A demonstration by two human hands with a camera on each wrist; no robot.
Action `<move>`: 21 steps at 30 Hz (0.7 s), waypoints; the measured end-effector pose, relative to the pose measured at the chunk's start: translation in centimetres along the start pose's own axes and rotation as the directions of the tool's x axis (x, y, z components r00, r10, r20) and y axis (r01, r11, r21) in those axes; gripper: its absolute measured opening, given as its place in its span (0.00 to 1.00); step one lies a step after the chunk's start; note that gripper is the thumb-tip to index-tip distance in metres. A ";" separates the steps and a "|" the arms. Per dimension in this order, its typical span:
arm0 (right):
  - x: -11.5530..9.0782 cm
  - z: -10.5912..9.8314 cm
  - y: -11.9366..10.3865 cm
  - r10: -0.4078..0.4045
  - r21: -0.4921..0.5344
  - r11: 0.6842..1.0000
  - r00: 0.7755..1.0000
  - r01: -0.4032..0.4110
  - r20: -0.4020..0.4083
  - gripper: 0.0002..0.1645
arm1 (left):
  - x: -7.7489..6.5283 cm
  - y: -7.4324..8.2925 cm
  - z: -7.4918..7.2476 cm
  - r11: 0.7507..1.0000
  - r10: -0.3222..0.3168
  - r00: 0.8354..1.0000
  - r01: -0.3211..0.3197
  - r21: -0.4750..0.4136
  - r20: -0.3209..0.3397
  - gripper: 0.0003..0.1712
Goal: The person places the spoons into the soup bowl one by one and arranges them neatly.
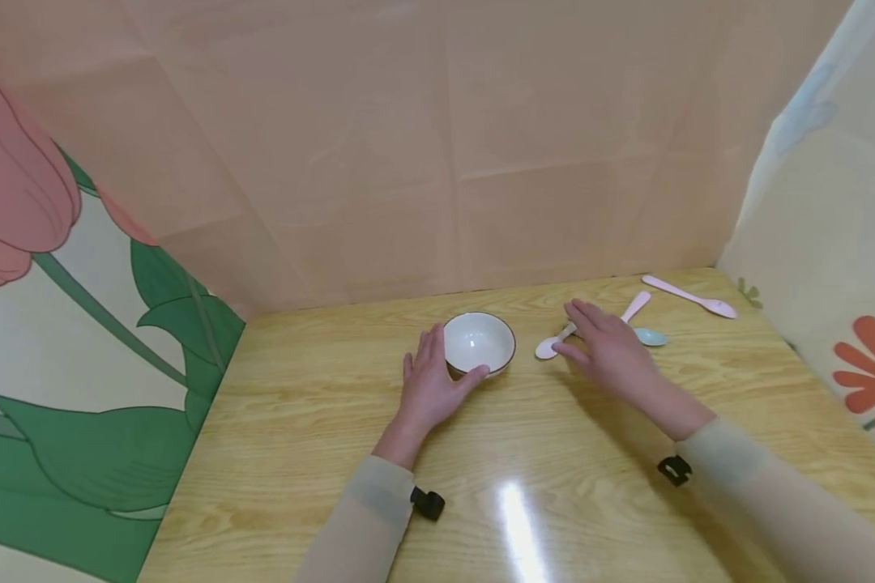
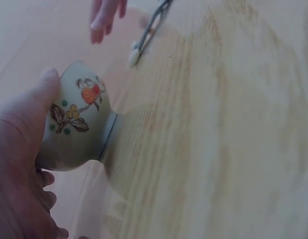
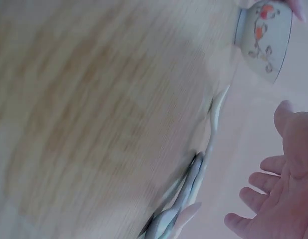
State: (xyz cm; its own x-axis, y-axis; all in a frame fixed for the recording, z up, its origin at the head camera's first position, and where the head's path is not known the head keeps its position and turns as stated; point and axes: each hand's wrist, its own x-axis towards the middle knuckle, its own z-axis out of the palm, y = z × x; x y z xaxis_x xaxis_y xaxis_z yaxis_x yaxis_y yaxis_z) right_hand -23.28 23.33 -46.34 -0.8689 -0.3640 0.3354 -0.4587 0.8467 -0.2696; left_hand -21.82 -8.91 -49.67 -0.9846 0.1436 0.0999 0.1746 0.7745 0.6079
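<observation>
A white bowl (image 1: 479, 342) with a dark rim stands upright on the wooden table; its outer wall (image 2: 76, 112) carries painted fruit and leaves. My left hand (image 1: 434, 389) holds it from the near left, thumb at the front and fingers along the left side. To the right, my right hand (image 1: 612, 352) hovers over a small group of spoons, fingers extended and holding nothing. Under and around it show a pale spoon (image 1: 546, 349), a pink handle (image 1: 637, 306) and a light blue spoon (image 1: 650, 337). The hand partly hides where these cross.
Farther right, a separate pink spoon (image 1: 689, 296) lies near the table's back right corner. A plain peach cloth (image 1: 452, 162) hangs behind the table (image 1: 299, 421). Printed flower cloths border the left and right sides.
</observation>
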 end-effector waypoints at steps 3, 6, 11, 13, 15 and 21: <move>0.2 -0.2 0.6 0.056 -0.005 0.998 0.998 -0.056 0.032 0.47 | 0.1 -0.1 0.1 1.000 0.004 1.000 -0.004 0.000 -0.007 0.71; 0.5 -0.1 1.3 0.099 -0.026 0.995 0.993 -0.097 0.069 0.48 | 0.2 -0.2 0.1 1.000 0.011 1.000 -0.011 -0.004 -0.017 0.71; 1.1 0.1 2.3 0.168 -0.062 0.985 0.979 -0.162 0.118 0.51 | 0.2 -0.2 0.2 1.000 0.015 1.000 -0.015 0.000 -0.025 0.71; 1.3 0.1 2.6 0.197 -0.059 0.980 0.972 -0.191 0.128 0.52 | 0.2 -0.3 0.2 1.000 0.018 0.999 -0.018 0.001 -0.028 0.70; 1.5 0.1 2.9 0.224 -0.053 0.974 0.965 -0.219 0.138 0.53 | 0.2 -0.2 0.1 1.000 0.019 0.999 -0.019 0.001 -0.028 0.70; 1.9 0.1 3.5 0.279 -0.057 0.960 0.946 -0.274 0.165 0.56 | 0.2 -0.2 0.1 1.000 0.011 1.000 -0.011 0.007 -0.015 0.71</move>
State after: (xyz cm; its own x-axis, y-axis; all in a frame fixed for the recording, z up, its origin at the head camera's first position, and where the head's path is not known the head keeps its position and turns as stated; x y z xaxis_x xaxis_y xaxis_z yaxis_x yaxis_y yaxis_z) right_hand -26.54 25.57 -46.76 -0.9807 -0.1718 0.0933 -0.1922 0.9345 -0.2996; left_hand -22.04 -9.00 -49.82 -0.9826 0.1429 0.1188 0.1857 0.7774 0.6010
